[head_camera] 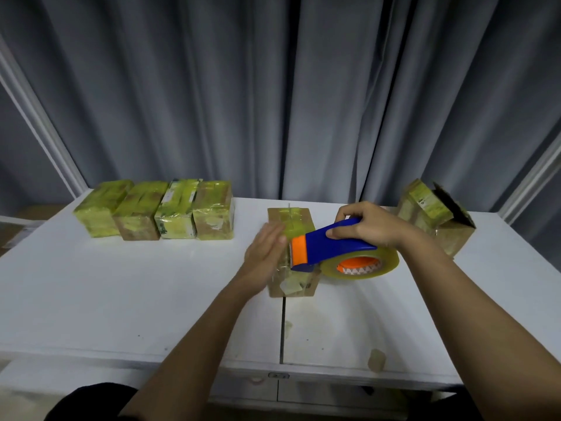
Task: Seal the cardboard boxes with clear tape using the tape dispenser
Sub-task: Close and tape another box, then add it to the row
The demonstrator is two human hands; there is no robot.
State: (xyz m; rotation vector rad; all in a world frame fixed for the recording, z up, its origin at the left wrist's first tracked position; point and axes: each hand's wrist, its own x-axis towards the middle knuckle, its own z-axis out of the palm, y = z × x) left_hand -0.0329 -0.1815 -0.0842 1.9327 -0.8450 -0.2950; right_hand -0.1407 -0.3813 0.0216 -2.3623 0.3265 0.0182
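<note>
While the right hand (368, 226) is gripping the blue-and-orange tape dispenser (331, 249), the flat, open left hand (264, 255) is steadying the brown cardboard box (293, 282) for taping.

I see a blue-and-orange plastic tape dispenser (329, 246), brown cardboard boxes (154, 212) wrapped yellowish, a white table (121, 287), and grey curtains (273, 86).

Bare table (121, 299) left (taped boxes (154, 209) behind)
</note>
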